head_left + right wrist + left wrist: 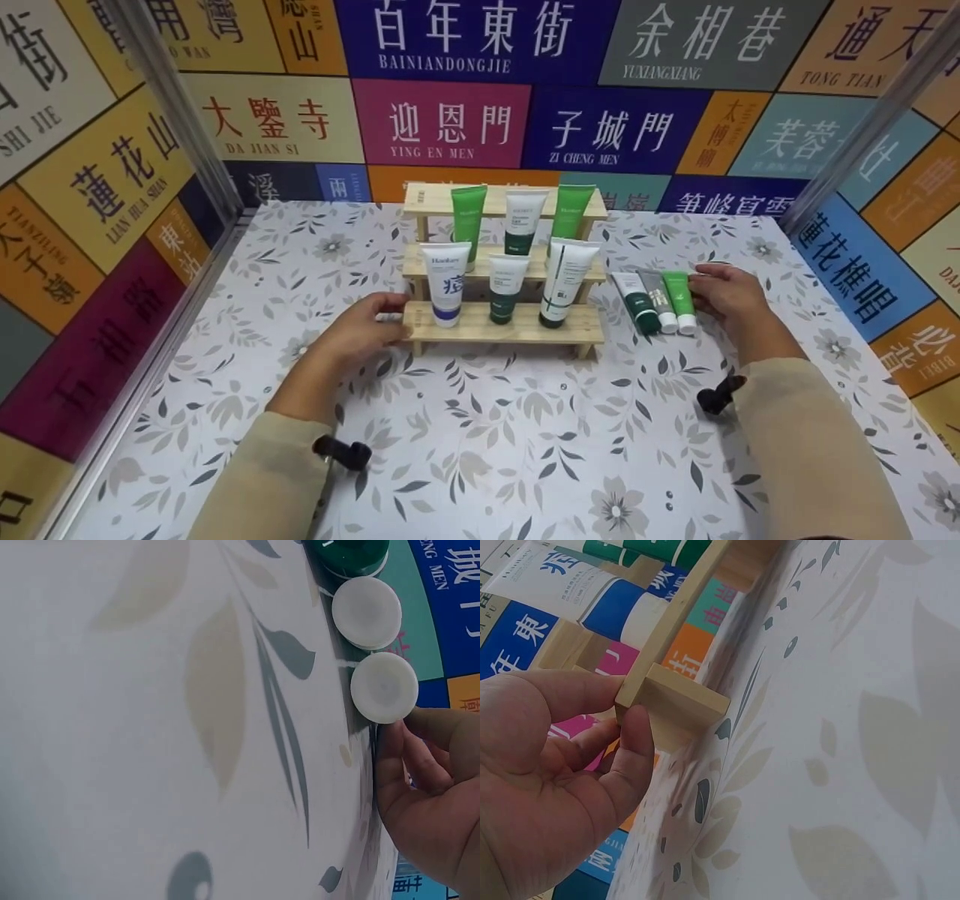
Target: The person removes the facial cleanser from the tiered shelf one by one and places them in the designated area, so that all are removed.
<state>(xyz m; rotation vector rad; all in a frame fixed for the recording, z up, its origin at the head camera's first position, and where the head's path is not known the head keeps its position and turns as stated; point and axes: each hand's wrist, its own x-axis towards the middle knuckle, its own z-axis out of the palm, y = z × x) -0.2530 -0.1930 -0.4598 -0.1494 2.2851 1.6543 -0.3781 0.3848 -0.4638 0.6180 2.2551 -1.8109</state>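
In the head view a three-step wooden stand (517,331) holds squeeze tubes. A white tube with a blue band (446,281), a white-and-green tube (508,289) and a taller white tube (568,281) stand on its front step. My left hand (364,330) pinches the stand's front left corner, seen closely in the left wrist view. My right hand (731,300) touches the right side of a green tube (680,300) lying flat. Beside that tube lie a grey tube (658,298) and another white-and-green tube (636,300). The right wrist view shows white caps (384,688) by the fingertips.
Higher on the stand are a left green tube (468,217), a white-and-green tube (525,217) and a right green tube (574,210). A leaf-patterned tabletop (480,450) lies beneath everything. Panels with large characters (442,124) enclose the back and sides.
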